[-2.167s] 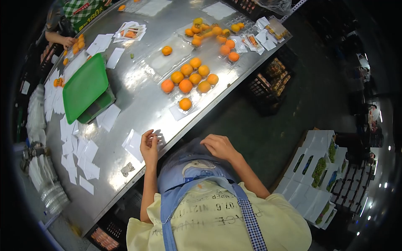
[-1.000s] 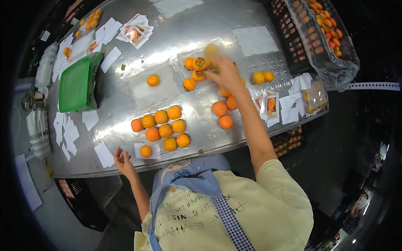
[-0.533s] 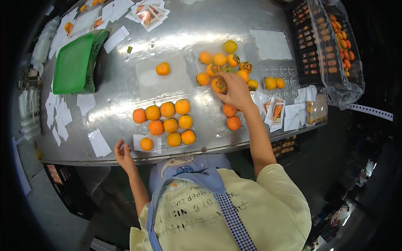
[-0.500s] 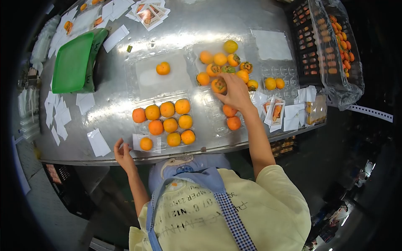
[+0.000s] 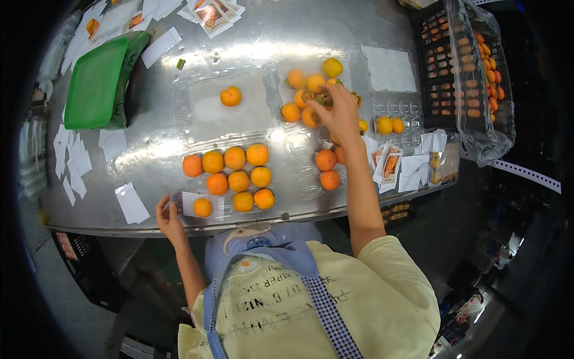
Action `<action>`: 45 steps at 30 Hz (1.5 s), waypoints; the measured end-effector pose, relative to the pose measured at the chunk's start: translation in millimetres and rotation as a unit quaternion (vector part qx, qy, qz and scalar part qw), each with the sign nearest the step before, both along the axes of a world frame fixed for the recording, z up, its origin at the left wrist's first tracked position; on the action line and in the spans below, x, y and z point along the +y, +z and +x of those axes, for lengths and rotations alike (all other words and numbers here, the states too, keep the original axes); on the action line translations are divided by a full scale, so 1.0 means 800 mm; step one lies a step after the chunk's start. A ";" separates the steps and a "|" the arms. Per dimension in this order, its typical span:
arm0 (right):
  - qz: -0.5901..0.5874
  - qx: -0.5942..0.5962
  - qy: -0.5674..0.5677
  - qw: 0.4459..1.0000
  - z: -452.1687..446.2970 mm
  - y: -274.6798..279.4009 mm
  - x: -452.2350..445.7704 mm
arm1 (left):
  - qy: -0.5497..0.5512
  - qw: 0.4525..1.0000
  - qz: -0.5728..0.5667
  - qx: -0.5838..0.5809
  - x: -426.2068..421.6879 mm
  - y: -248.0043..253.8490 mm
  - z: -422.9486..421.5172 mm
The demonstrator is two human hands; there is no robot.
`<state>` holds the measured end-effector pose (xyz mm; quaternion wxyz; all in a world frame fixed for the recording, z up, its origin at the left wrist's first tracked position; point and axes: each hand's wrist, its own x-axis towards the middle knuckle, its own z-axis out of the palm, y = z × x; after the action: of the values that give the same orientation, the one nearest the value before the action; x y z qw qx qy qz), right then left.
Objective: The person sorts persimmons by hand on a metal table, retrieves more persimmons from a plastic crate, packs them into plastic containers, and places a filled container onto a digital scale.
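Note:
My right hand [image 5: 338, 110] reaches over the loose group of persimmons [image 5: 314, 82], its thumb and fingers closing around a green-topped persimmon [image 5: 323, 100], partly hidden under the fingers. At the table's front edge my left hand [image 5: 169, 216] hangs with fingers apart and holds nothing, just left of a single orange fruit [image 5: 202, 207] on a white card. Above that fruit, several orange fruits [image 5: 234, 158] sit in rows in a clear tray. Another fruit [image 5: 231, 96] lies alone on a white sheet inside a clear tray. Two yellow-orange fruits [image 5: 391, 125] rest in a tray farther right.
A green scale-like tray [image 5: 94, 84] stands at the left of the metal table [image 5: 149, 173]. White cards [image 5: 131, 203] lie near the front left, picture cards [image 5: 387, 167] at the right. A black crate [image 5: 439, 78] and a plastic-lined crate of persimmons [image 5: 491, 78] stand at the back right.
My right hand has moved from the front persimmon of the loose group, slightly up and right, to the green-topped one. My left hand stays open by the edge. The view has shifted slightly.

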<state>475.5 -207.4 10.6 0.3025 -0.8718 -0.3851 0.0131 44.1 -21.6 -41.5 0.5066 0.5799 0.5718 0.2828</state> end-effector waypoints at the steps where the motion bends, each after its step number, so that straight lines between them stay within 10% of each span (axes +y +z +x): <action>1: -0.013 0.003 -0.017 1.000 0.007 0.002 0.010 | -0.001 1.000 0.000 0.000 0.000 -0.001 -0.001; 10: -0.079 -0.010 0.113 0.990 0.046 -0.015 0.066 | -0.005 1.000 0.001 -0.002 0.002 0.013 0.000; 13: 0.166 0.306 0.042 0.937 0.008 -0.006 0.055 | -0.006 0.999 0.048 -0.009 -0.007 0.037 0.017; 21: 0.144 0.206 0.228 0.941 -0.179 0.085 0.044 | -0.324 0.903 -0.167 -0.228 -0.065 0.144 0.133; 25: 0.153 0.216 0.266 0.927 -0.227 0.092 0.039 | -0.227 0.847 -0.337 -0.342 -0.082 0.141 0.130; 39: 0.179 0.452 0.223 0.845 -0.279 0.065 0.030 | -0.215 0.794 -0.408 -0.396 -0.071 0.125 0.061; 45: 0.055 0.369 0.268 0.888 -0.290 0.077 0.035 | -0.180 0.814 -0.423 -0.354 -0.071 0.102 0.039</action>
<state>243.8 -179.1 72.3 0.4558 -0.6495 -0.4645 0.3933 75.6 -78.8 40.4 0.9113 0.2607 0.3016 0.1026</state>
